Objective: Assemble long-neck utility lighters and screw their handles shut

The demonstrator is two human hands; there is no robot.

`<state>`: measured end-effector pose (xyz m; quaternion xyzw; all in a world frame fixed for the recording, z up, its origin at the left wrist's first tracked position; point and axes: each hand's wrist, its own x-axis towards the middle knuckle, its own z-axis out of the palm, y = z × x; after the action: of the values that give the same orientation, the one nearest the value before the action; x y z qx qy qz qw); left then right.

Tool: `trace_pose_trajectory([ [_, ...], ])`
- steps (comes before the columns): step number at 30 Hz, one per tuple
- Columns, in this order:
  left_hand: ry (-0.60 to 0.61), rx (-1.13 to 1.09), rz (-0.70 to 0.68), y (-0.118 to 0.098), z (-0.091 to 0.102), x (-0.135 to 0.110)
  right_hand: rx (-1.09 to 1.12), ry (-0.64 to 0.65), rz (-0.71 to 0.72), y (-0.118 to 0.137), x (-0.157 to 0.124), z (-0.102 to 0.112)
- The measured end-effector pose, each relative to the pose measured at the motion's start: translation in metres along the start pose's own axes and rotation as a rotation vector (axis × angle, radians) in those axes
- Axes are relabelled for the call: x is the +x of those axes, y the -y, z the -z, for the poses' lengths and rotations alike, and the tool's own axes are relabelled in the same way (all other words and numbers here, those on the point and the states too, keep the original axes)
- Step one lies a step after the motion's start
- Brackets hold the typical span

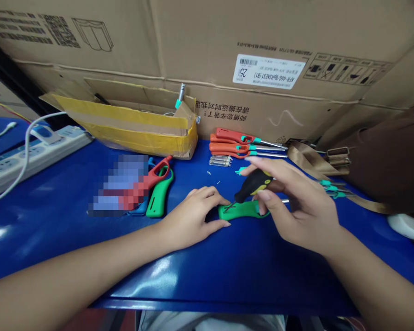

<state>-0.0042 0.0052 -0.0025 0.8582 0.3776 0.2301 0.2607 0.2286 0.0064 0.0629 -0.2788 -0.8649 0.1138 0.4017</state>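
A green gas lighter (240, 210) lies on the blue table in front of me, its handle end pointing left. My left hand (196, 212) pinches that left end between thumb and fingers. In my right hand (298, 207) is a short screwdriver (252, 185) with a black and yellow handle. It is tilted, and its shaft reaches down to the slot in the lighter's handle; whether the tip touches a screw cannot be made out. Left of my left hand lie a separate green lighter handle (159, 195) and a red one (155, 177), with blue handle parts partly showing beneath.
Several red-orange lighters (229, 148) are stacked at the back, beside small clear fuel tanks (221, 160). A yellow-taped cardboard box (134, 131) and a power strip (37, 154) stand at the left. A brown strap (305, 161) and a brown bag (389, 161) are at the right.
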Motion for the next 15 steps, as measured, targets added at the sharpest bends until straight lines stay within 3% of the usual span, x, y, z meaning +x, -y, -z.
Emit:
trace_pose_trajectory([
  [9,0.001,0.019,0.015,-0.002,-0.001,0.001,-0.208,-0.138,0.101,0.014,0.004,-0.006],
  [15,0.005,0.018,0.016,-0.002,-0.001,0.001,0.089,-0.146,-0.118,0.005,-0.003,-0.009],
])
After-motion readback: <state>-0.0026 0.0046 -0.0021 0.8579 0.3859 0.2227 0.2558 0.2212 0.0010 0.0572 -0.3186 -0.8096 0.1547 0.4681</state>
